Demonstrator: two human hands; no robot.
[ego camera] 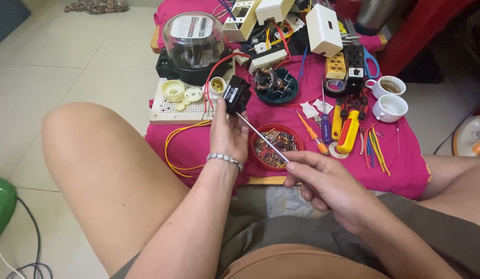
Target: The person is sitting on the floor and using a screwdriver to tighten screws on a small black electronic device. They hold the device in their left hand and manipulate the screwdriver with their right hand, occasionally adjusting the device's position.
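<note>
Our left hand [228, 135] grips the black part [236, 95], our right hand [322, 183] pinches the screwdriver [260, 138], whose shaft slants up-left into it.

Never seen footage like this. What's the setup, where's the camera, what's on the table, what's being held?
There is no machine: a seated person works with two bare hands, filmed by one camera worn on the head and looking down past the knees. The left hand holds up a small black electrical part. The right hand grips a long screwdriver whose tip meets that part. In front is a low table under a pink cloth, holding a glass-domed meter, a red dish of small parts, more screwdrivers, coloured wire offcuts, white switch boxes and two cups.
</note>
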